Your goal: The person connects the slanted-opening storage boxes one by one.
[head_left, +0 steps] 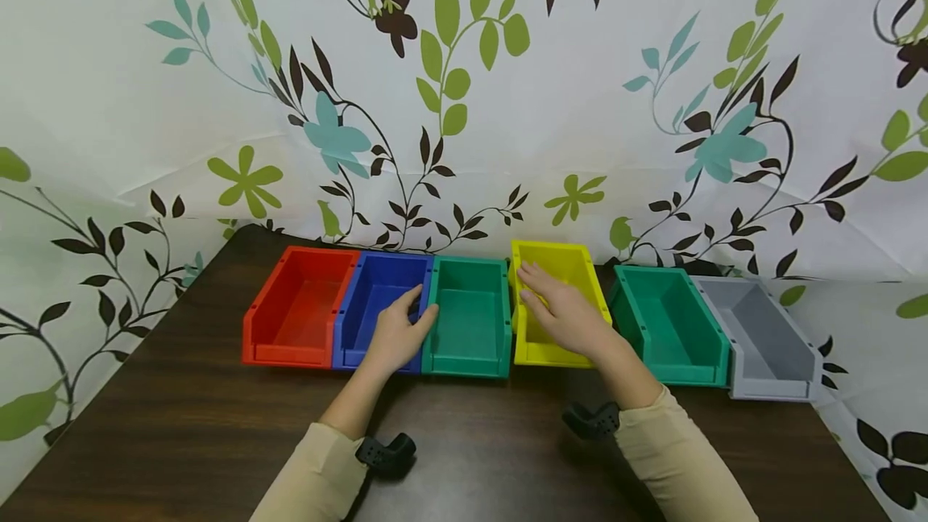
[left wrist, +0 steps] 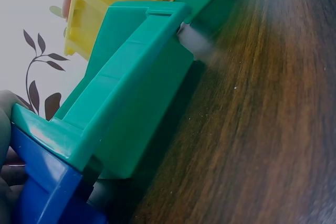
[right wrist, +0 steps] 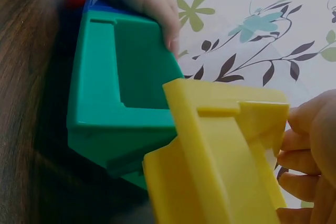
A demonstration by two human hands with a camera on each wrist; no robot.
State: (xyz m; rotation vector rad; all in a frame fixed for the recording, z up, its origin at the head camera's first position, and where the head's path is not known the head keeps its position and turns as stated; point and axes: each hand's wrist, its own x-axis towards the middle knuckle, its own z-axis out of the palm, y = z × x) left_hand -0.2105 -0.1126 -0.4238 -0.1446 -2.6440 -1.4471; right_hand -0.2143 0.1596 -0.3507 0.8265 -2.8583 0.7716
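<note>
My left hand (head_left: 397, 334) grips the adjoining side walls of the blue bin (head_left: 355, 345) and the green bin (head_left: 467, 312), fingers on the blue side and thumb over the green. In the left wrist view, that green bin (left wrist: 121, 77) stands beside the blue bin (left wrist: 42, 182). My right hand (head_left: 565, 312) reaches across the yellow bin (head_left: 561, 264) and holds its left wall near the back. The right wrist view has the yellow bin (right wrist: 226, 145) tilted against the line of the green bin (right wrist: 94, 72), with fingers (right wrist: 302, 161) at its rim.
To the left of the blue bin stands a red bin (head_left: 290, 337). A second green bin (head_left: 674, 329) and a grey bin (head_left: 768, 337) stand at the right on the dark wood table (head_left: 181, 425). Behind rises a leaf-patterned cloth (head_left: 565, 103).
</note>
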